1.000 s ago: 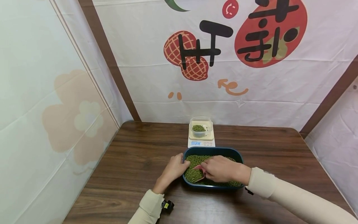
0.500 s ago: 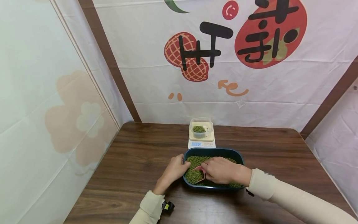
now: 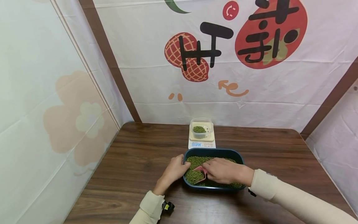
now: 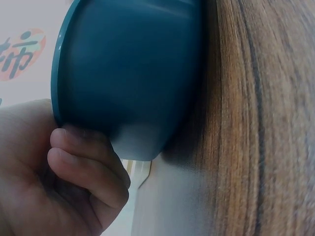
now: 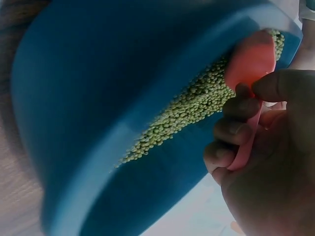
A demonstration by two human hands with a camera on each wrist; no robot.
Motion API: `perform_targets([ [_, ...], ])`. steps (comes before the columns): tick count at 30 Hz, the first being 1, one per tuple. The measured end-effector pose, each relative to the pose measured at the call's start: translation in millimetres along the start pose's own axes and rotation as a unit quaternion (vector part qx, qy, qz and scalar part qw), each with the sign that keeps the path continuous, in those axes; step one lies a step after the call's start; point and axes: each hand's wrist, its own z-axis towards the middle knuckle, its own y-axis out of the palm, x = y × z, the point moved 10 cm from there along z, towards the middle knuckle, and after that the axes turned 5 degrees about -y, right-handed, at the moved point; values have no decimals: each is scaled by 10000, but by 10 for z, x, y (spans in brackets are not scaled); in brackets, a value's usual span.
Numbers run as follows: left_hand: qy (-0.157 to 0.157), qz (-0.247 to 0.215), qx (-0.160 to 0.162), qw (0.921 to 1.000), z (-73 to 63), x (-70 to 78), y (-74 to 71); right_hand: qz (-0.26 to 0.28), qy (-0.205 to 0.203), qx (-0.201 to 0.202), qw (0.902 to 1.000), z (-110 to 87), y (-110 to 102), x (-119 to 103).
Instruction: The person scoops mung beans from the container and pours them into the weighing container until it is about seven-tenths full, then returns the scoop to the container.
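Observation:
A blue rectangular tub (image 3: 213, 152) of small green beans (image 3: 199, 160), which look like mung beans, stands on the table in the head view. My left hand (image 3: 175, 168) grips its left rim, thumb over the edge and fingers curled against the outer wall, as the left wrist view shows (image 4: 74, 172). In my right hand (image 3: 223, 170) is the handle of a pink scoop (image 3: 205, 175), fingers wrapped round it in the right wrist view. The scoop (image 5: 251, 61) lies in the beans at the tub's left half, its mouth facing left with beans in it.
Behind the tub stands a white kitchen scale (image 3: 193, 137) with a lit display. It bears a clear plastic container (image 3: 208, 132) with a small heap of green beans. The brown wooden table (image 3: 139, 155) meets a printed cloth backdrop (image 3: 156, 112) at the back.
My right hand and the scoop have shifted very slightly to the right within the tub. My left hand has kept its grip on the rim.

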Motion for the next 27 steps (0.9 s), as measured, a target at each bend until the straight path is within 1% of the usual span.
perform_targets([
  [3,-25,-9,-16,10000,0,-4,0,181,70,-71,9998,-8,29,42],
  [12,-62,-12,-59,10000,-15,6,-4,437,267,8,9987,-55,60,153],
  [19,-46,-13,-52,10000,47,-1,16,606,194,100,9979,-107,51,259],
  [27,-59,-63,-89,9999,100,2,35,621,295,131,9976,-158,28,394],
])
